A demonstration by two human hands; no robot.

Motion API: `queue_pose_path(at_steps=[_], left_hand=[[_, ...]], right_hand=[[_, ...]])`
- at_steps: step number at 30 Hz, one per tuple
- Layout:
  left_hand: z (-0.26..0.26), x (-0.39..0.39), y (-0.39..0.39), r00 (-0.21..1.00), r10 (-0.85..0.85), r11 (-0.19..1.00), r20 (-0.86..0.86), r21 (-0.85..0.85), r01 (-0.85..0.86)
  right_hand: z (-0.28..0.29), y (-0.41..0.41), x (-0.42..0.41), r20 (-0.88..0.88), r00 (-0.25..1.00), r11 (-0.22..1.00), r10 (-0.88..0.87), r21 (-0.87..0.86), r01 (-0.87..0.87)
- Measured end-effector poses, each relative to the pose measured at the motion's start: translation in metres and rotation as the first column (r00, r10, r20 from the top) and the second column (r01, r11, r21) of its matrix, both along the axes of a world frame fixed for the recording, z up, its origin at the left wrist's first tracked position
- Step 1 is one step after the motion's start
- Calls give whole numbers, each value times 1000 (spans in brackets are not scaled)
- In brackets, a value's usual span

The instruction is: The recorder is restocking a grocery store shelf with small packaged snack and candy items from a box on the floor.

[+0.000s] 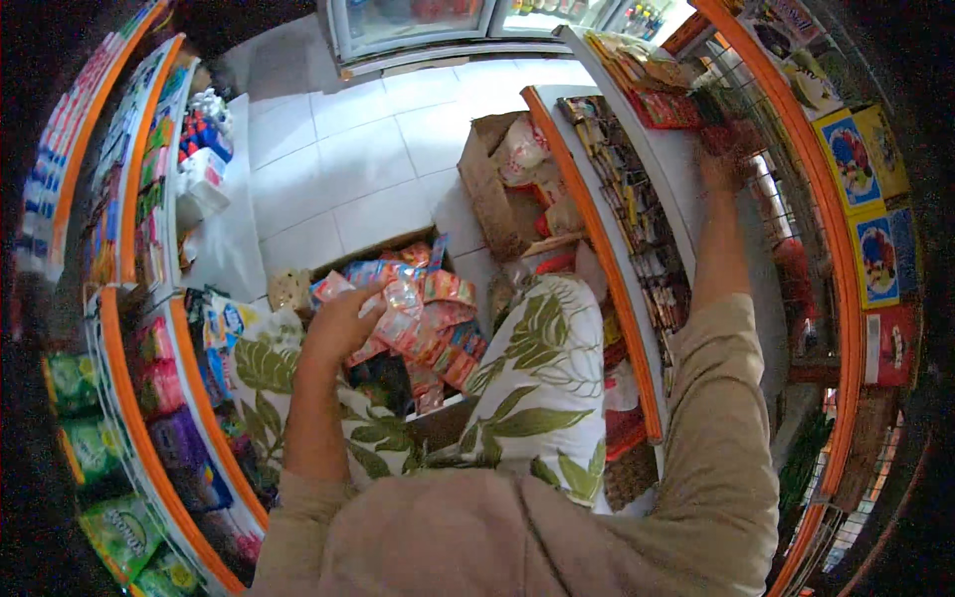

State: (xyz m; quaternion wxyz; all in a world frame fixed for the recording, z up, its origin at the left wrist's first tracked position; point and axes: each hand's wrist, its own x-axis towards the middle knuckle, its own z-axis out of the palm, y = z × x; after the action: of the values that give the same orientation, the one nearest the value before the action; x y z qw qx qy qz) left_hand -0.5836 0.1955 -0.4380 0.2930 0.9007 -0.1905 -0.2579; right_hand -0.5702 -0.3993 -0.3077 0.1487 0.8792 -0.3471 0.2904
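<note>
My left hand [342, 322] is over a cardboard box [365, 251] between my knees, its thumb and fingers apart beside the packets. Heaped in the box are strips of pink, red and blue sachets [429, 328], with a dark item [384, 380] low among them. My right arm stretches to the shelf rack on the right. There my right hand [725, 149] is blurred and dim, close to red packets [660, 110] on the upper shelf [671, 172]; whether it grips something is unclear.
Orange-edged shelves [190, 358] of packaged goods stand close on my left. Another cardboard box [485, 201] holding plastic-wrapped items sits against the right-hand rack, whose lower shelf carries rows of sachets [627, 194]. Beyond the tiled floor [358, 172] are glass-doored fridges [410, 33].
</note>
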Motion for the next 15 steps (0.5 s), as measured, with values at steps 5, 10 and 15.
queue_pose_path(at_steps=[5, 10, 15], left_hand=[[-6, 7, -11, 998, 17, 999, -63, 35, -15], [-7, 12, -17, 999, -30, 994, 40, 105, 26], [-13, 12, -19, 999, -38, 999, -31, -15, 37]], right_hand=[[-7, -11, 20, -96, 988, 991, -125, -56, 120], [-13, -20, 22, -40, 984, 976, -173, -139, 166], [-17, -51, 10, 7, 1000, 999, 14, 45, -14]])
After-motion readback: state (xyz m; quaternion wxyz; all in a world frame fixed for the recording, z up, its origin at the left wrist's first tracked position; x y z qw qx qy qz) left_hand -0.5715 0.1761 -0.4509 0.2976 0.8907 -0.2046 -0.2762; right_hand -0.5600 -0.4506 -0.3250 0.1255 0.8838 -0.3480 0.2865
